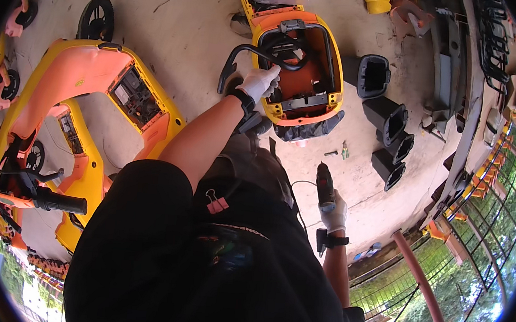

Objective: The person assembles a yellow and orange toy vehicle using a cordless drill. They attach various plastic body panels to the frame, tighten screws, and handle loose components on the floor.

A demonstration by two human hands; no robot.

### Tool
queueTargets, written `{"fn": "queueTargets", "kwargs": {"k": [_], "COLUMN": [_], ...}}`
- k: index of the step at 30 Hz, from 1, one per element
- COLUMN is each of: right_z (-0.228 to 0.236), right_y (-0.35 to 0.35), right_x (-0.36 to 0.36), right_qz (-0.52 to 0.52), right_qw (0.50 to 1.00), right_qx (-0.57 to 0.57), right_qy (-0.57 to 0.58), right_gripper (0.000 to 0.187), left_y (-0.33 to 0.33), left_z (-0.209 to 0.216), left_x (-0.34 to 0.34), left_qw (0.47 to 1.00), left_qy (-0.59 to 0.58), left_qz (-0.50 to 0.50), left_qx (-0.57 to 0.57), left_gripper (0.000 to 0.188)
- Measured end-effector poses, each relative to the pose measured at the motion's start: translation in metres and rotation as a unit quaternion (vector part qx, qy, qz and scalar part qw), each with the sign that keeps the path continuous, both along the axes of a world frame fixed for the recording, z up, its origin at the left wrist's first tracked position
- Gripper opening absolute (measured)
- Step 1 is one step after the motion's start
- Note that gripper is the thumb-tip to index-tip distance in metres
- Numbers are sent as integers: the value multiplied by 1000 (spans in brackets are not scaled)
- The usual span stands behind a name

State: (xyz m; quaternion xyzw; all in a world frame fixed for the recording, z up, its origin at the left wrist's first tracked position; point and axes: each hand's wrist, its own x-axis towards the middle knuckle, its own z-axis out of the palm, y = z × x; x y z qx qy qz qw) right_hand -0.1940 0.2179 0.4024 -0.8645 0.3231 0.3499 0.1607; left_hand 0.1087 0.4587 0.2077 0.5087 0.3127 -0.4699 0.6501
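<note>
My left hand (259, 82), in a whitish glove, is closed around a curved black tubular bar (241, 49). One end of the bar hooks down on the left; the other loops over the open compartment of a yellow and orange vehicle body (338, 67). Inside that compartment, a reddish-brown floor (304, 86) and a metal crosspiece (304, 101) show. Lower right, my gloved right hand (334, 215) grips a cordless drill (325, 188), its nose pointing away from me and apart from the body. The left fingertips are partly hidden.
Several black plastic bins (374, 76) lie right of the body. Near the drill, a small dark bolt-like piece (331, 153) and a small green item (345, 150) rest on the concrete floor. Yellow-orange bikes (50, 75) crowd the left; metal beams (447, 67) stand far right.
</note>
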Motion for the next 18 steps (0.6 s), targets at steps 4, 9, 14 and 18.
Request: {"fn": "queueTargets", "kwargs": {"k": [4, 9, 14, 18], "right_z": [-14, -31, -42, -55], "right_y": [-18, -1, 8, 1], "right_x": [-135, -236, -230, -204], "right_qz": [-196, -335, -327, -314], "right_qw": [980, 936, 938, 943], "right_qx": [38, 97, 91, 87], "right_qy": [-10, 37, 70, 67], "right_gripper": [28, 29, 28, 28], "left_y": [-33, -66, -72, -54], "left_z": [-28, -43, -46, -21], "left_x": [8, 14, 17, 8], "left_qw": [997, 979, 967, 973], "left_qy": [30, 96, 146, 145], "left_qz": [45, 158, 190, 155], "left_qx": [-54, -89, -88, -88], "left_gripper": [46, 38, 20, 20]}}
